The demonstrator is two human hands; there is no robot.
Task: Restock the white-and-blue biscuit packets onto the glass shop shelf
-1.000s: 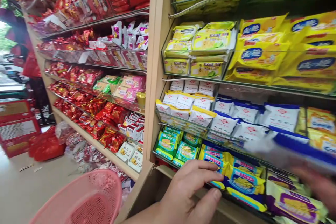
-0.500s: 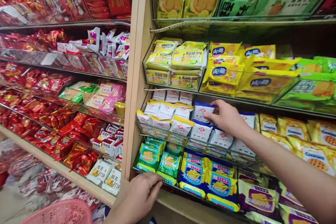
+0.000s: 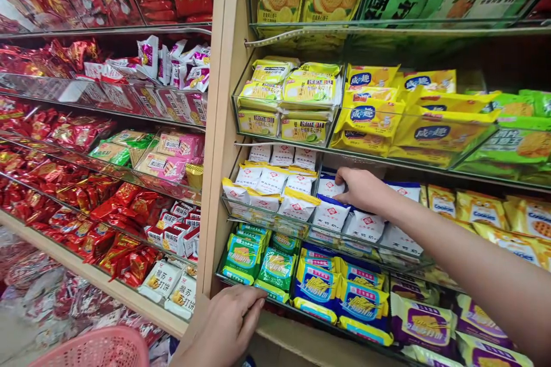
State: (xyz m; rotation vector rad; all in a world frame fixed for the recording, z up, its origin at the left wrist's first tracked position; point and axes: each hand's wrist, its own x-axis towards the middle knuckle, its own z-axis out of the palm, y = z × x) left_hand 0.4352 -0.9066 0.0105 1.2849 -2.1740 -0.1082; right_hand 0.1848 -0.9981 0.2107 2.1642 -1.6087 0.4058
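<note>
My right hand (image 3: 364,189) reaches into a clear bin on the third shelf. Its thumb and fingers are closed on the sides of a white-and-blue biscuit packet (image 3: 330,186), which sits behind the front row. More white-and-blue packets (image 3: 330,215) lie just in front, below my fingers. To their left are white packets with yellow ends (image 3: 297,206). Lower down, my left hand (image 3: 226,318) grips the front shelf edge (image 3: 275,301) with its fingers together. Green biscuit packets (image 3: 278,268) stand just above that hand.
A wooden upright (image 3: 217,126) divides two shelf units. Red-wrapped snacks (image 3: 129,198) fill the left one. Yellow packets (image 3: 374,114) sit overhead, with cookie bags (image 3: 516,246) at the right. A pink basket (image 3: 129,344) stands at the lower left, near snacks in wrappers (image 3: 38,292).
The packet in my right hand has gone down deeper into the bin. That hand has shifted slightly left and down. My left hand stays at the shelf edge.
</note>
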